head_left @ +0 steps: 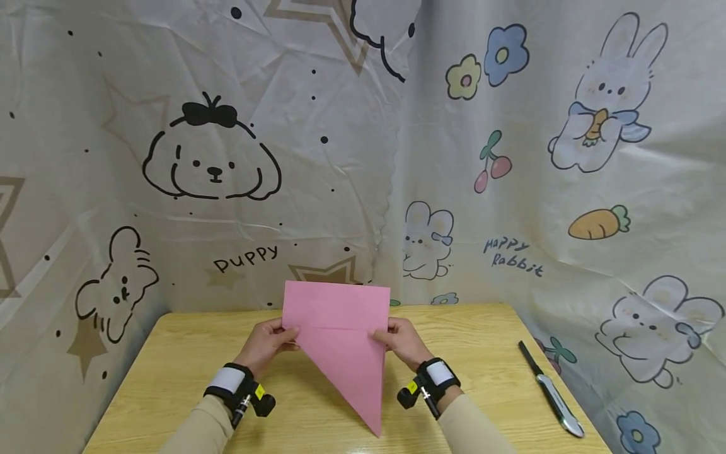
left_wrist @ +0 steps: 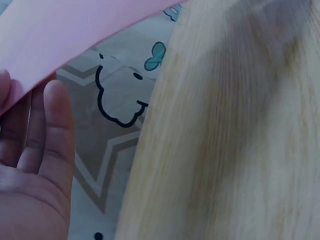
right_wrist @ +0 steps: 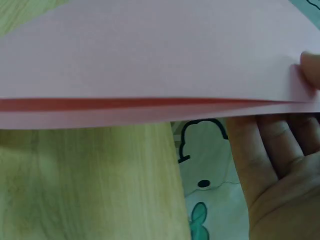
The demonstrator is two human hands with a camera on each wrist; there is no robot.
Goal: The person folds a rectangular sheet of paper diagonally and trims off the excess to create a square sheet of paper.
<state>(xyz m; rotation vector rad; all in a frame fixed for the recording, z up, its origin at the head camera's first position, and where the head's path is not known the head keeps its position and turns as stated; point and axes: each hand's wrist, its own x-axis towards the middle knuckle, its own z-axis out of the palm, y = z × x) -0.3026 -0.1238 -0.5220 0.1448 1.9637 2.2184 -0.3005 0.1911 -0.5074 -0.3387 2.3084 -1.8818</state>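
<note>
A folded sheet of pink paper (head_left: 340, 340) is held up over the table, its top a straight-edged band and its lower part tapering to a point at the bottom right. My left hand (head_left: 266, 343) pinches its left edge, thumb in front and fingers behind. On the opposite edge my right hand (head_left: 404, 342) pinches it the same way. In the right wrist view, two layers of the pink paper (right_wrist: 150, 55) part slightly along the edge, and the right thumb (right_wrist: 311, 67) presses on the front layer. The left wrist view shows the left fingers (left_wrist: 57, 115) behind the paper.
A utility knife (head_left: 553, 394) with a grey-and-black handle and dark blade lies on the right of the wooden table (head_left: 465, 353). Behind the table hangs a cloth (head_left: 340, 157) printed with cartoon animals. Each wrist wears a strapped camera (head_left: 263, 403).
</note>
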